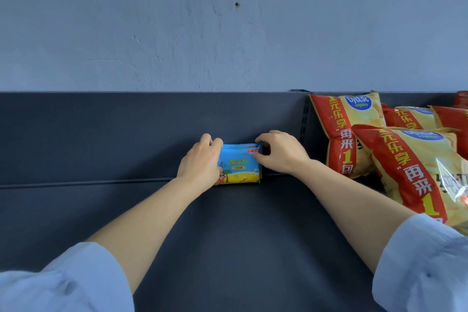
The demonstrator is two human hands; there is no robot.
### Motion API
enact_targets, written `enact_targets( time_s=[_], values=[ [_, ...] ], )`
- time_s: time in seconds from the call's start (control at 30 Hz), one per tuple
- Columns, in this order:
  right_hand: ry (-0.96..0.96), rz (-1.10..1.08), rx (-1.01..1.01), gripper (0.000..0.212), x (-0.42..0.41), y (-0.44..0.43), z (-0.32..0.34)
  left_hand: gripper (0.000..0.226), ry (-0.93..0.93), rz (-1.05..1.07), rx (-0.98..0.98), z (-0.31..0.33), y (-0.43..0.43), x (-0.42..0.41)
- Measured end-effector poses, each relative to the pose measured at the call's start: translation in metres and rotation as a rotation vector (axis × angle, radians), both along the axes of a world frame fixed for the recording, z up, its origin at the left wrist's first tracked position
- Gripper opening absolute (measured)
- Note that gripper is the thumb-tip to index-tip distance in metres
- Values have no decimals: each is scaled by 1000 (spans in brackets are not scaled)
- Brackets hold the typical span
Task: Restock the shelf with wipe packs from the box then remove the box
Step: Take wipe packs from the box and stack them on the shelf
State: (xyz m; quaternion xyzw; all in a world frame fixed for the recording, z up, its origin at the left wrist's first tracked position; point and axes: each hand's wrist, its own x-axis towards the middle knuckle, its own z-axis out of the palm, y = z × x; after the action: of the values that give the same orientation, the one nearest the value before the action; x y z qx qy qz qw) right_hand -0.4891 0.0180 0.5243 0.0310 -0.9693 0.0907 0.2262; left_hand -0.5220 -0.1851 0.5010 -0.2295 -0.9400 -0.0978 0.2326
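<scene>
Both forearms are stretched forward from rolled-up pale blue sleeves [63, 281] and are angled inward, so that the two hands are brought together near the back of the shelf [228, 235]. The left hand [200, 162] is set against the left side of the wipe packs [239, 168], with its back turned to the camera. The right hand [282, 153] is placed at their upper right corner, with the wrist bent slightly.

The wipe packs are seen as flat, glossy soft pouches, blue above and yellow below with a cartoon print. They are stood upright on the shelf floor, just in front of the back panel [126, 134]. Several layered edges are visible, but the number of packs cannot be told. The shelf and panel are made of smooth, matte, dark grey metal. Crinkled red and yellow chip bags [349, 134] are piled at the right, apart from the packs. Above, a pale blue plaster wall [228, 20] is marked by fine cracks.

The left hand's fingers [215, 143] are curled over the packs' top left edge. The right hand's fingers [260, 140] and thumb are closed in a pinch on the top right corner.
</scene>
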Motion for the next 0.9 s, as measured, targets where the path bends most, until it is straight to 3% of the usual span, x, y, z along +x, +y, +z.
enact_targets(
  time_s=[0.3,0.63,0.9],
  values=[
    [-13,7,-12,43,2,-2,-1,46,77,31,-87,-3,-3,-2],
    [-43,-76,35,53,25,-9,1,74,63,143,-166,1,-11,24],
    [-118,-171,133,54,66,-9,-9,56,13,193,-261,1,-21,68]
  ],
)
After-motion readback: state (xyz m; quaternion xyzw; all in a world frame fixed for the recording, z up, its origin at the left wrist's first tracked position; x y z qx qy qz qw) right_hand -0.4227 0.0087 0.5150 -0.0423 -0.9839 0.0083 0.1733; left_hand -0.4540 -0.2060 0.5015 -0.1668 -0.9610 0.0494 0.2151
